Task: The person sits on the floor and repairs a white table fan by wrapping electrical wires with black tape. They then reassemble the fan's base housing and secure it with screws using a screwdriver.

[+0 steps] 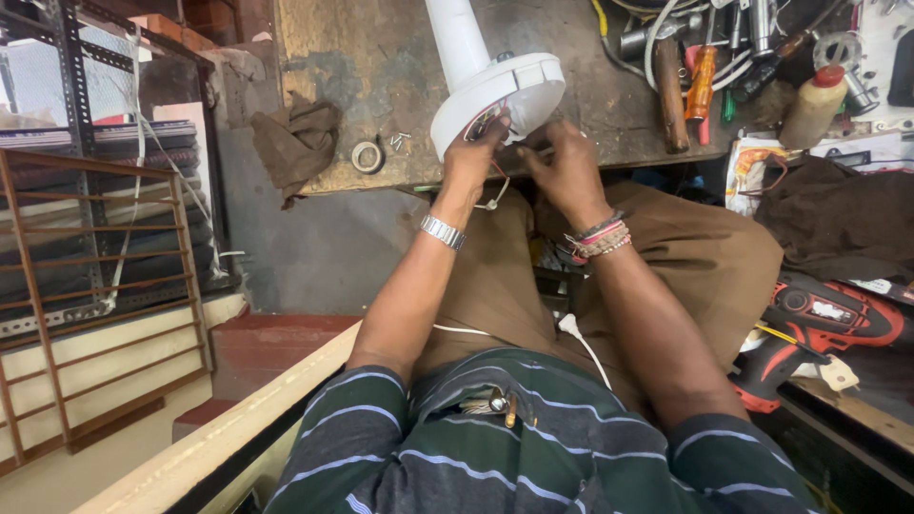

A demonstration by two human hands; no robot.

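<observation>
A white plastic fan base [495, 90] on a round white column lies tipped on the worn workbench [381, 57], its open underside facing me with wires showing inside. My left hand [473, 152], with a metal watch on the wrist, reaches into the left side of that opening. My right hand [564, 167], with several bracelets, is closed on a thin tool or wire at the base's lower edge; what it is stays unclear. A white cable [581, 338] runs across my brown trousers.
On the bench lie a brown rag [297, 138], a roll of tape [367, 156], small screws [398, 141], a hammer [669, 90], an orange-handled screwdriver [701, 81] and a bottle [812, 107]. A red power drill [819, 328] sits right. Metal shelving [86, 190] stands left.
</observation>
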